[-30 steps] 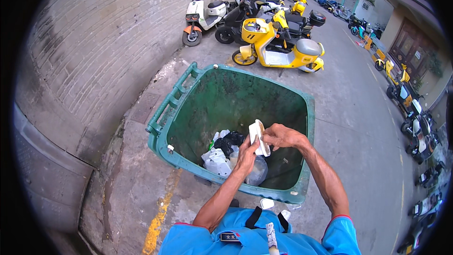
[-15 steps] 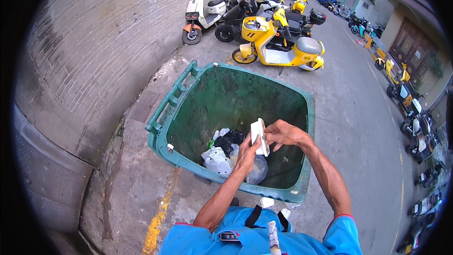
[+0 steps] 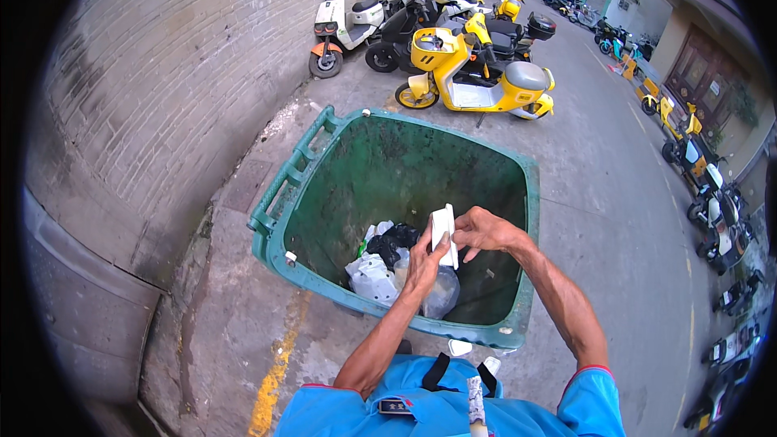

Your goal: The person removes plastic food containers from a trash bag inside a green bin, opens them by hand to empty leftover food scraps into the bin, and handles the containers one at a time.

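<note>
Pinching white packet point(image 3: 443, 233), left hand point(image 3: 422, 263), right hand point(image 3: 484, 232), above green bin point(image 3: 285, 186)

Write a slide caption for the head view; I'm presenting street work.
Both hands, left hand and right hand, hold a small white flat packet over an open green plastic wheeled bin.

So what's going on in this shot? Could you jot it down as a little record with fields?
Place: paved lane beside a grey brick wall
Left hand: grips the lower part of a small flat white object
Right hand: fingers on the same object's upper side
Below the hands: open green wheeled bin
Bin contents: white bag, black bag, clear bag
Background: yellow scooter, white scooter
</note>
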Action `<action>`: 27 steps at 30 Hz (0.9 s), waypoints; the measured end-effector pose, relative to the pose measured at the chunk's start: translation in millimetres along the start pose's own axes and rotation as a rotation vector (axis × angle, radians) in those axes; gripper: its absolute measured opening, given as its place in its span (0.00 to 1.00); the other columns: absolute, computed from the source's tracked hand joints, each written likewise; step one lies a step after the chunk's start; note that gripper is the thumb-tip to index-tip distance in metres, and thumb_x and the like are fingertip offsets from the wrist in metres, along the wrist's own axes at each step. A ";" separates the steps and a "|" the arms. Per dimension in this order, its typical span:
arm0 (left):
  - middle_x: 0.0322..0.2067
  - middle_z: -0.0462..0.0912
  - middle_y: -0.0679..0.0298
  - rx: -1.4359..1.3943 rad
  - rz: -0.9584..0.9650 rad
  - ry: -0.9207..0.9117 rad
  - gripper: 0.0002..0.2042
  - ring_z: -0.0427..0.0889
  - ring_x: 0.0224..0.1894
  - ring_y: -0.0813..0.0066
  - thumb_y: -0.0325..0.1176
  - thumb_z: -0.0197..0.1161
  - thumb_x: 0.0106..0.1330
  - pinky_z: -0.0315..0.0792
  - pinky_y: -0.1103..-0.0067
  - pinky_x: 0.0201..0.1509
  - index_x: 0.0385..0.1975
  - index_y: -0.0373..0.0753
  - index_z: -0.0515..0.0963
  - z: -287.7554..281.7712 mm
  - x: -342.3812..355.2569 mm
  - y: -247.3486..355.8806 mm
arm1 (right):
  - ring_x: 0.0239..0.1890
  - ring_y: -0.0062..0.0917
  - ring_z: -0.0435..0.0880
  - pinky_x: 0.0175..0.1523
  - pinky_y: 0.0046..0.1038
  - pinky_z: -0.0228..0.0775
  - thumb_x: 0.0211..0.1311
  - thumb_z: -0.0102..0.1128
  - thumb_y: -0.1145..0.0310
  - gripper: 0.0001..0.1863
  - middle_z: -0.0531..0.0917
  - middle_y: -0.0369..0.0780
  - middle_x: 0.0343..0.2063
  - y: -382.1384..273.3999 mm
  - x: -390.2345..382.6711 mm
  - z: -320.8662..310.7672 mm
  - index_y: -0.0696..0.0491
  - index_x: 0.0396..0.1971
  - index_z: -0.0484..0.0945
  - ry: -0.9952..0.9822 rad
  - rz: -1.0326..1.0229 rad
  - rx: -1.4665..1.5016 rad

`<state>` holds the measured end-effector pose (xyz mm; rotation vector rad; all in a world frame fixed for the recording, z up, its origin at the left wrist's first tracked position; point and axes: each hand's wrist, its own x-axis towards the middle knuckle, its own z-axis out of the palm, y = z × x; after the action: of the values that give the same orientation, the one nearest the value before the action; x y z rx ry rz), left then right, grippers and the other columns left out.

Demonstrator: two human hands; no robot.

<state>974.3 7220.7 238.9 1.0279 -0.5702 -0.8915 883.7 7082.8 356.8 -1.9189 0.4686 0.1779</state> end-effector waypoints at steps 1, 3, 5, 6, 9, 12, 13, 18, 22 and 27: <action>0.62 0.70 0.54 0.038 -0.003 0.017 0.32 0.70 0.61 0.69 0.37 0.60 0.70 0.64 0.76 0.63 0.71 0.36 0.56 0.6 -1.4 2.3 | 0.34 0.30 0.87 0.33 0.30 0.85 0.59 0.57 0.68 0.18 0.85 0.47 0.31 -6.7 -0.8 4.5 0.68 0.40 0.80 0.026 0.006 -0.042; 0.62 0.70 0.54 0.008 0.006 0.041 0.33 0.70 0.61 0.69 0.38 0.61 0.70 0.65 0.76 0.63 0.71 0.36 0.56 1.6 -3.5 3.9 | 0.32 0.32 0.87 0.32 0.31 0.85 0.58 0.56 0.68 0.18 0.85 0.49 0.30 -17.4 -2.4 11.2 0.71 0.39 0.80 0.072 0.002 -0.098; 0.63 0.70 0.54 -0.007 0.012 0.049 0.33 0.70 0.61 0.69 0.39 0.61 0.69 0.65 0.76 0.62 0.71 0.37 0.56 2.6 -4.2 7.0 | 0.32 0.32 0.87 0.33 0.31 0.85 0.59 0.56 0.68 0.19 0.85 0.50 0.31 -21.8 -2.1 13.8 0.71 0.40 0.79 0.075 -0.006 -0.141; 0.63 0.70 0.54 -0.007 0.012 0.048 0.33 0.70 0.61 0.69 0.39 0.61 0.69 0.65 0.76 0.62 0.71 0.37 0.57 1.9 -3.8 9.1 | 0.32 0.32 0.87 0.33 0.31 0.85 0.59 0.55 0.68 0.19 0.85 0.50 0.31 -22.5 -1.4 14.7 0.71 0.40 0.79 0.075 -0.011 -0.162; 0.63 0.70 0.54 -0.070 -0.018 0.024 0.34 0.71 0.60 0.68 0.41 0.62 0.68 0.66 0.75 0.62 0.71 0.38 0.57 -1.7 1.2 8.4 | 0.33 0.32 0.87 0.33 0.31 0.85 0.60 0.54 0.69 0.19 0.85 0.50 0.33 -3.4 3.3 8.9 0.71 0.43 0.78 0.025 -0.079 -0.065; 0.62 0.70 0.54 0.009 -0.026 0.033 0.35 0.71 0.60 0.69 0.41 0.63 0.68 0.67 0.74 0.61 0.71 0.39 0.57 -2.3 0.8 8.7 | 0.34 0.32 0.86 0.35 0.31 0.85 0.61 0.52 0.71 0.18 0.85 0.50 0.34 11.8 5.0 3.9 0.70 0.45 0.78 0.070 -0.110 0.064; 0.62 0.70 0.54 0.113 -0.016 0.055 0.35 0.71 0.60 0.69 0.41 0.63 0.68 0.66 0.75 0.61 0.71 0.39 0.57 -2.3 0.4 9.3 | 0.38 0.33 0.86 0.35 0.31 0.85 0.63 0.51 0.72 0.19 0.85 0.50 0.37 5.8 2.2 3.0 0.70 0.48 0.76 0.029 -0.100 0.001; 0.63 0.69 0.54 -0.019 0.021 0.010 0.35 0.70 0.61 0.69 0.37 0.63 0.68 0.65 0.76 0.63 0.71 0.37 0.55 0.8 2.4 14.3 | 0.44 0.35 0.86 0.36 0.30 0.86 0.68 0.50 0.68 0.22 0.84 0.50 0.40 3.1 -4.8 -3.6 0.68 0.55 0.73 -0.029 -0.073 0.166; 0.58 0.73 0.59 -0.056 0.015 0.037 0.30 0.72 0.57 0.73 0.34 0.61 0.69 0.68 0.76 0.58 0.69 0.36 0.60 4.5 1.9 15.2 | 0.44 0.35 0.86 0.36 0.30 0.86 0.68 0.50 0.66 0.22 0.84 0.50 0.39 4.3 -8.4 -2.9 0.69 0.52 0.74 -0.023 -0.081 0.133; 0.63 0.70 0.55 -0.010 0.012 0.009 0.34 0.70 0.61 0.70 0.36 0.62 0.68 0.65 0.76 0.63 0.71 0.37 0.55 0.4 2.7 12.4 | 0.44 0.35 0.85 0.37 0.30 0.86 0.68 0.50 0.66 0.21 0.84 0.51 0.39 1.4 -7.3 -2.9 0.69 0.50 0.76 -0.042 -0.090 0.008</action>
<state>979.9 7221.0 250.3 1.0184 -0.5630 -0.8780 876.3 7081.5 359.2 -1.9205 0.3536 0.1571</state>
